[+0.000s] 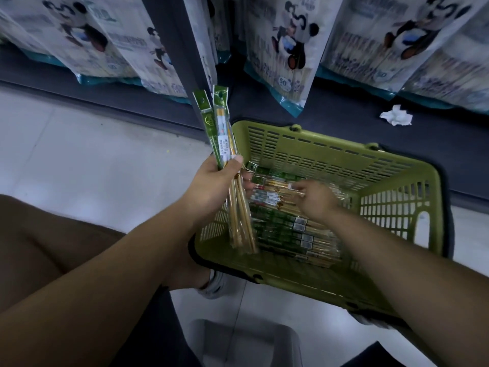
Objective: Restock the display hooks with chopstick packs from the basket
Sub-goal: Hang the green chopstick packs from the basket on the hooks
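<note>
Chopstick packs point(222, 133): two gripped upright in left hand point(217, 181) at green basket point(344, 152) edge; rest piled inside. Right hand point(317, 198) on pile point(285, 229), blurred, grasp unclear. Risk: held packs splayed, could be dropped when another is added.

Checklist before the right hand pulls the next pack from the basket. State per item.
1. Grip: left hand curls round the held packs: ok.
2. Hang-hole ends of held packs point up: ok.
3. Stock: basket has basket packs lying flat: ok.
4. Contact: right hand reaches the basket packs: ok.
5. Single pack pinched by right hand: cannot tell, blurred.
6. Free display hook in view: not ok, none shows.
</note>
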A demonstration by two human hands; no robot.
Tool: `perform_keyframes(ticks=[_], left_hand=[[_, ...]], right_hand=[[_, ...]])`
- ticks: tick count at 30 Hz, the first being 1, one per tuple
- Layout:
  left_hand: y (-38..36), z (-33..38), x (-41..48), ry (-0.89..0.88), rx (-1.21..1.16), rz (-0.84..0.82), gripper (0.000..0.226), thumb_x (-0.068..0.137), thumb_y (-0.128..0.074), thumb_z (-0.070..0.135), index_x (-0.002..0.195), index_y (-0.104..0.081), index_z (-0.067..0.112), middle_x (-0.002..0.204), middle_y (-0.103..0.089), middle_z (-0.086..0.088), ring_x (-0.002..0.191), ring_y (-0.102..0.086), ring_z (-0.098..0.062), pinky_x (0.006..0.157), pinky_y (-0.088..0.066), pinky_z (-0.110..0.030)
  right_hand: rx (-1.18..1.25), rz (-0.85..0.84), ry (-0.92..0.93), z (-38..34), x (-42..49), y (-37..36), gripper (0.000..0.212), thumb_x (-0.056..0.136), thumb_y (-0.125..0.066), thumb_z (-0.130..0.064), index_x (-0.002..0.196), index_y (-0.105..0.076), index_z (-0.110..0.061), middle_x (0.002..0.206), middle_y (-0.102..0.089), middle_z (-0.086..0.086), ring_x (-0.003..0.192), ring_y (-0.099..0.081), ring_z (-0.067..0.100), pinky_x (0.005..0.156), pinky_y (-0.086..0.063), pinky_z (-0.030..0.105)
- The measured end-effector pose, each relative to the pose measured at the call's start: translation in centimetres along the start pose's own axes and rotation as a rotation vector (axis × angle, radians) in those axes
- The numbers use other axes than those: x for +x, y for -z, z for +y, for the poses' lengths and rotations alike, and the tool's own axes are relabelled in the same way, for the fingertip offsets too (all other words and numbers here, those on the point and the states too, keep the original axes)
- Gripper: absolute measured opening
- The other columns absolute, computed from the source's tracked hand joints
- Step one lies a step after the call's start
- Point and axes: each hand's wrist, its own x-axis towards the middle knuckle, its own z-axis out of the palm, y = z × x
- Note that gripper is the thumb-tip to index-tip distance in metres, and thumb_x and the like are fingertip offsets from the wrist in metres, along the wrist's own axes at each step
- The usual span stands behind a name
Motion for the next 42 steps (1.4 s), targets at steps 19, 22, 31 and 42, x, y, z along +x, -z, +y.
perform_keyframes(ticks=[19, 22, 31, 42], left_hand=[[0.4, -2.2, 1.7, 0.07, 0.026, -0.011, 0.021, 0.105, -0.057, 0.032, 0.117, -0.054, 0.014, 0.082, -0.076, -0.002, 0.08, -0.076, -0.021, 0.068, -0.06, -0.032], [0.4, -2.3, 1.6, 0.065, 0.007, -0.013, 0.02, 0.105, -0.056, 0.03, 0.117, -0.054, 0.015, 0.081, -0.076, -0.002, 0.079, -0.076, -0.02, 0.065, -0.059, -0.029], [0.2, -2.4, 1.3, 0.068, 0.033, 0.031, 0.014, 0.106, -0.055, 0.028, 0.113, -0.056, 0.016, 0.09, -0.075, -0.006, 0.083, -0.077, -0.019, 0.073, -0.064, -0.036], [-1.9, -2.0, 0.0, 0.053, 0.107, -0.034, 0.04, 0.104, -0.055, 0.039, 0.136, -0.054, 0.014, 0.121, -0.073, -0.007, 0.109, -0.073, -0.026, 0.099, -0.055, -0.052]], right_hand=[[-0.51, 0.066, -0.033, 1.5, 4.2, -1.8, 0.028, 0.097, -0.061, -0.025, 0.124, -0.065, -0.019, 0.126, -0.061, 0.006, 0.128, -0.044, 0.027, 0.097, -0.044, 0.033], [-0.501, 0.082, -0.006, 1.8, 3.9, -1.4, 0.03, 0.098, -0.059, -0.029, 0.127, -0.065, -0.023, 0.123, -0.065, 0.005, 0.125, -0.046, 0.025, 0.095, -0.042, 0.029], [-0.328, 0.112, 0.035, 0.8, 1.1, 0.8, 0.04, 0.098, -0.062, -0.035, 0.138, -0.061, -0.029, 0.129, -0.066, 0.002, 0.124, -0.043, 0.024, 0.092, -0.048, 0.036], [0.656, -0.055, 0.151, -7.1, -5.7, 3.4, 0.013, 0.091, -0.075, -0.03, 0.103, -0.078, -0.027, 0.085, -0.077, -0.013, 0.071, -0.071, 0.0, 0.054, -0.049, 0.013]])
